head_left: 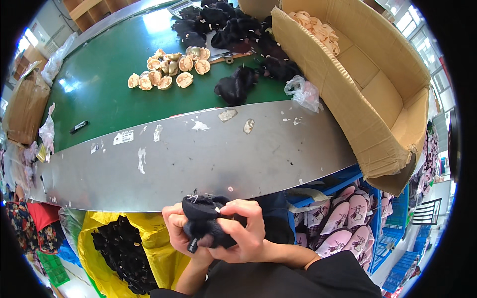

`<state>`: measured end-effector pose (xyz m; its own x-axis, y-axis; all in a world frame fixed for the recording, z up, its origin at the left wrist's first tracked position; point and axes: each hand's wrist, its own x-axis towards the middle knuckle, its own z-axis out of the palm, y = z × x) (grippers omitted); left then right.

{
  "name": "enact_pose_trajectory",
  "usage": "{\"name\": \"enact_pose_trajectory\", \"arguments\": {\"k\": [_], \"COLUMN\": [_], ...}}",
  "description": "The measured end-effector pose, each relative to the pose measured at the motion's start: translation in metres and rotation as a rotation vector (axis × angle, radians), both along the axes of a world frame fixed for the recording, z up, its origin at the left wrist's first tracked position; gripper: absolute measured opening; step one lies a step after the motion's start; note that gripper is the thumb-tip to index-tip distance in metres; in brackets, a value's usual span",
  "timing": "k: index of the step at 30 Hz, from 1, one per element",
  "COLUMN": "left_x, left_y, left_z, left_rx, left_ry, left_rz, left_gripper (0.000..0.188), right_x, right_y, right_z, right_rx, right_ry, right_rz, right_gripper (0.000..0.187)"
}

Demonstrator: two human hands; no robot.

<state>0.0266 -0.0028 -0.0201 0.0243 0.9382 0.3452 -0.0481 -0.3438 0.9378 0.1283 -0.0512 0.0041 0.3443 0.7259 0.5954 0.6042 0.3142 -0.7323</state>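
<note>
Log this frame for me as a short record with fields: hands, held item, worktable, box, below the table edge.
Left hand: gripping a black fuzzy piece, left hand
Right hand: gripping the same piece, right hand
Held item: dark tag at its lower end
Worktable: gold-and-beige shells, more black pieces, black marker
Cardboard box: open, beige bands inside
Below edge: yellow bag of dark pieces; pink slippers

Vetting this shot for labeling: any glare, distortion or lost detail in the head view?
Head view: glare patches on the green tabletop; the metal strip bows, fisheye-style; corners black; upper-right windows near white; the black fuzzy piece between left hand and right hand shows little shading.
</note>
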Motion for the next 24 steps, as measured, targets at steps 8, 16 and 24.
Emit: {"name": "enact_pose_trajectory", "arguments": {"k": [8, 16, 24], "left_x": [-0.006, -0.008, 0.007], "left_y": [0.012, 0.019, 0.02], "left_z": [-0.002, 0.021, 0.022], "left_rx": [-0.15, -0.23, -0.37], "left_ry": [-0.112, -0.29, -0.048], "left_rz": [-0.117, -0.445, -0.527], "left_gripper": [0.054, 0.061, 0.059], "right_x": [0.0, 0.046, 0.077], "right_y": [-0.004, 0.011, -0.002], "right_z": [-0.002, -0.004, -0.006], "right_rx": [-0.065, -0.02, -0.099], "right_ry": [0.071, -0.258, -0.393], "right_rz": [0.135, 0.044, 0.189], "right_gripper": [0.039, 0.024, 0.023]}}
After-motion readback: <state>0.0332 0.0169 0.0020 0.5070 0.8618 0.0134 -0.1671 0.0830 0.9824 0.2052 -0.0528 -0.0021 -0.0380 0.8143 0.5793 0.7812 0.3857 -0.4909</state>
